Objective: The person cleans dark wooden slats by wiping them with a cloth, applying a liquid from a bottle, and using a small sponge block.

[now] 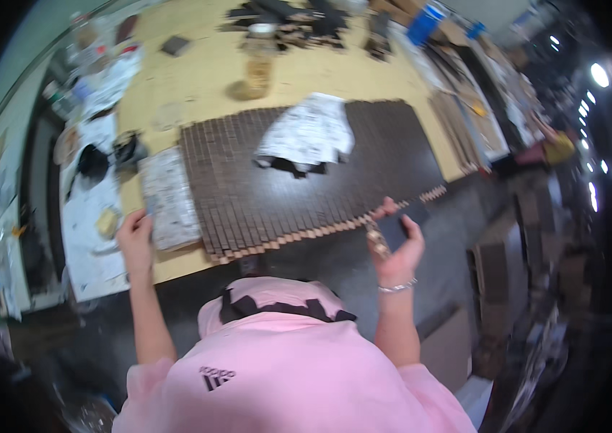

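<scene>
A large dark brown panel [248, 187] made of several narrow wooden strips lies across the tan workbench [197, 79], its near edge showing pale wood ends. My left hand [135, 238] rests flat on the bench beside a grey speckled slab [169, 196] at the panel's left end. My right hand [397, 249] is at the panel's near right edge and grips a small dark flat piece [399, 225] together with a brownish tool [376, 242]. A crumpled white printed sheet [309, 133] lies on top of the panel.
A jar [257, 68] stands behind the panel. Dark scraps and tools [298, 25] crowd the far bench end. A cluttered white-covered side table [93, 202] stands at the left. Wooden boards [464, 130] lean at the right. Stacked pieces [497, 267] sit on the dark floor.
</scene>
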The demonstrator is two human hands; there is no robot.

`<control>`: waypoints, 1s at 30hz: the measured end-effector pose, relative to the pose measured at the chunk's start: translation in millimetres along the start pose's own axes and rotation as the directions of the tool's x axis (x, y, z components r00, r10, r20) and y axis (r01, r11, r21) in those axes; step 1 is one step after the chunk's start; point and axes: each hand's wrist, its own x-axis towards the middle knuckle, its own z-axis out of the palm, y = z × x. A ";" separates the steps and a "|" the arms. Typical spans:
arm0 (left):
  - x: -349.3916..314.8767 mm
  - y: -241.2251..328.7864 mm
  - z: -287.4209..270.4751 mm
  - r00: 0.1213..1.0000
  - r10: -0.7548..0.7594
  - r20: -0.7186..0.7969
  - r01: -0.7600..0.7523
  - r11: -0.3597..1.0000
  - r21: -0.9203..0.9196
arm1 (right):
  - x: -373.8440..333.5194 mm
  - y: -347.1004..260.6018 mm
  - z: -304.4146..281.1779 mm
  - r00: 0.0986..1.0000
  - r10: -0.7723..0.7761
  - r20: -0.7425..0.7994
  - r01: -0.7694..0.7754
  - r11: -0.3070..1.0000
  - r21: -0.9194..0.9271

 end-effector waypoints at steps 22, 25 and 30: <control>-295.1 163.5 240.4 0.336 0.756 0.562 -0.691 0.604 -0.398 | -99.4 -113.0 -113.5 0.998 0.046 -0.044 -0.034 0.970 0.241; -306.4 156.5 245.9 0.425 0.735 0.528 -0.723 0.627 -0.291 | -101.9 -119.2 -127.2 0.994 0.051 -0.094 -0.030 0.978 0.204; -322.8 155.9 249.3 0.332 0.758 0.561 -0.721 0.587 -0.368 | -99.8 -125.7 -139.7 0.990 0.069 -0.123 -0.039 0.972 0.233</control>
